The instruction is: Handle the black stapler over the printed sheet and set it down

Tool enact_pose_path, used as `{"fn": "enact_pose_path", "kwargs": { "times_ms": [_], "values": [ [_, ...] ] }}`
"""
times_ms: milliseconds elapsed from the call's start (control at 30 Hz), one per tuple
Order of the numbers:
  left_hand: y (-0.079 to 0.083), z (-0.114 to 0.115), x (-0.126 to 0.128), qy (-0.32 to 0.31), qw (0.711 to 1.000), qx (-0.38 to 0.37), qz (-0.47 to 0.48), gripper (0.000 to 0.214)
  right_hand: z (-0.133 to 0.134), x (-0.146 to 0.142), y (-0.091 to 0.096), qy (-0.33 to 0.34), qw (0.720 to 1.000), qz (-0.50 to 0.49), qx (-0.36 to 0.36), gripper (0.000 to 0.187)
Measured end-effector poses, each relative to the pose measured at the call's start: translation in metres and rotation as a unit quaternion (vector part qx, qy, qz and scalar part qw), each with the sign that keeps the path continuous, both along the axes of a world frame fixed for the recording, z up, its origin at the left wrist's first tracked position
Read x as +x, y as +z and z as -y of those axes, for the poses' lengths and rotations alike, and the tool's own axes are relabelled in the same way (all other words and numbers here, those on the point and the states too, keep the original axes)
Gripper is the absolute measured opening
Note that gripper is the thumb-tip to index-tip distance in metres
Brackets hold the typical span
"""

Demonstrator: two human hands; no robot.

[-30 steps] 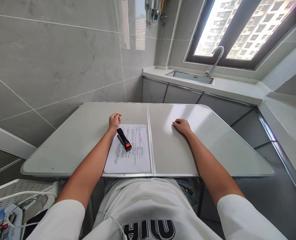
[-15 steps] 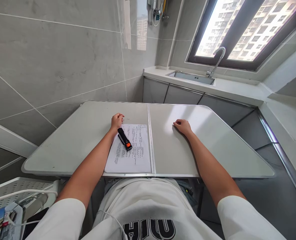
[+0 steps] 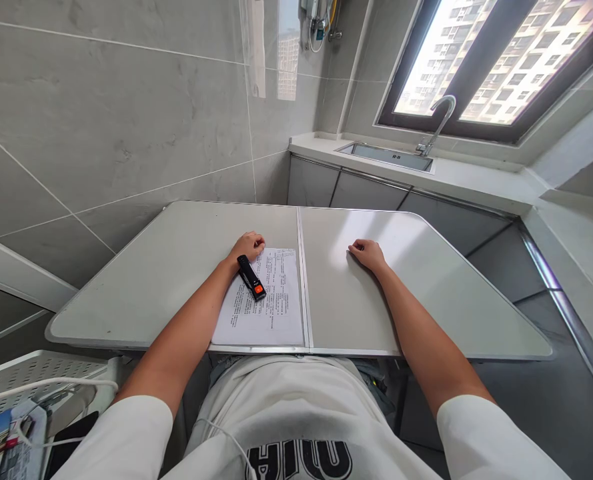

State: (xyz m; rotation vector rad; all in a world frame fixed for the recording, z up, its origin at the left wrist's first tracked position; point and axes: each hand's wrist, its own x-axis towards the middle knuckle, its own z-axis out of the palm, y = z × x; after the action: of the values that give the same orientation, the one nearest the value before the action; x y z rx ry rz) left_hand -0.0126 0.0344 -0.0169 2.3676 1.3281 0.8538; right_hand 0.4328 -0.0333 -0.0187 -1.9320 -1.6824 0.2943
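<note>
My left hand rests at the top left corner of a small stack of printed paper sheets, its fingers curled in with nothing visible in them. Just below it, a black stapler with an orange patch at its near end lies slanted across the paper, close to my left wrist. On the right half of the folding table sits my right hand, loosely closed, with no object seen in it. Its inner fingers are partly hidden.
A metal seam divides the tabletop down the middle. At the lower left stands a white perforated basket or cart with cables and booklets. Behind the table are a counter with a sink, a tap and a window. A grey tiled wall stands at left.
My left hand has shifted to the right and slightly nearer, onto the paper's upper edge. My right hand, the stapler and the paper stay put; the view has tilted a little.
</note>
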Motion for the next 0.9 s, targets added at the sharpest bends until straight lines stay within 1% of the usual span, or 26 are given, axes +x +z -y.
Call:
{"fn": "enact_pose_path", "kwargs": {
  "times_ms": [100,300,467,567,633,733,833,900],
  "values": [
    [0.002,0.002,0.001,-0.02,1.0,-0.001,-0.007,0.014,0.0,-0.001,0.001,0.001,1.0,0.004,-0.002,0.027],
    [0.004,0.005,0.004,-0.043,0.998,-0.033,-0.012,0.014,0.001,-0.002,0.002,0.0,1.0,0.009,-0.007,0.025],
    [0.006,0.009,0.007,-0.033,0.998,-0.051,-0.028,0.02,0.002,-0.005,0.004,0.0,1.0,0.009,-0.007,0.024],
    [0.008,0.011,0.007,-0.044,0.997,-0.058,-0.024,0.025,0.003,-0.011,0.004,0.009,1.0,-0.007,-0.004,0.025],
    [0.009,0.012,0.006,-0.059,0.997,-0.057,-0.008,0.031,0.004,-0.018,0.005,0.031,0.999,-0.029,-0.002,0.028],
    [0.009,0.011,0.005,-0.069,0.994,-0.07,0.039,0.036,0.008,-0.035,0.008,0.093,0.994,-0.064,-0.002,0.035],
    [0.009,0.011,0.004,-0.071,0.991,-0.093,0.069,0.038,0.014,-0.062,0.015,0.171,0.982,-0.084,-0.012,0.044],
    [0.008,0.012,0.004,-0.071,0.99,-0.096,0.073,0.038,0.021,-0.085,0.022,0.227,0.969,-0.095,-0.032,0.05]
  ]
}}
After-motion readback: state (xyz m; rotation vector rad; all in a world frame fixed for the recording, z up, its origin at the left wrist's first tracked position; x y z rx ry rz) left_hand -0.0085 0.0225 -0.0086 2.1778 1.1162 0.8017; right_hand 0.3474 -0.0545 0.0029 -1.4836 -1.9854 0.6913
